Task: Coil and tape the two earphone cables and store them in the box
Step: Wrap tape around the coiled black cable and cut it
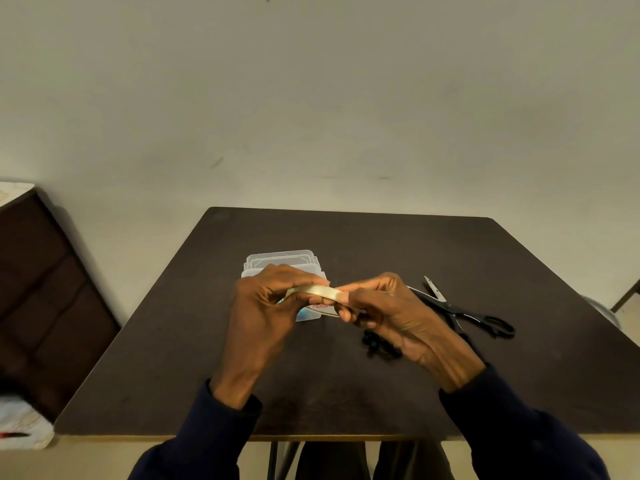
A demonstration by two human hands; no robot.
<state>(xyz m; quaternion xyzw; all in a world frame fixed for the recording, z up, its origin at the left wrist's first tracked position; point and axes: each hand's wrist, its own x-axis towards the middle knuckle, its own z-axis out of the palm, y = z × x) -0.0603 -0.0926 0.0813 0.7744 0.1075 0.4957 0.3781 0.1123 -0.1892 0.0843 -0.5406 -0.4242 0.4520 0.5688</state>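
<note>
Holding a pale tape roll (317, 291) up over the table, both hands have it. The left hand (266, 306) has its fingers curled round the left side, and the right hand (388, 310) pinches the right side. I can't tell if a loose end of tape is lifted, since the fingers cover that bit.

The clear plastic box (280, 259) sits just behind the hands and is mostly blocked by them. Some red print shows underneath, but it's unreadable, and I can't say whether the lid is on.

The black earphone cable (375, 344) lies in a clump on the table, half tucked under the right wrist, so I can't tell whether it's one cable or two. Black scissors (464, 311) lie to the right with the blades apart.

The table (346, 393) is dark brown and stands against a plain beige wall (311, 116). A dark cabinet (45, 289) on the left is cut off by the frame edge.
</note>
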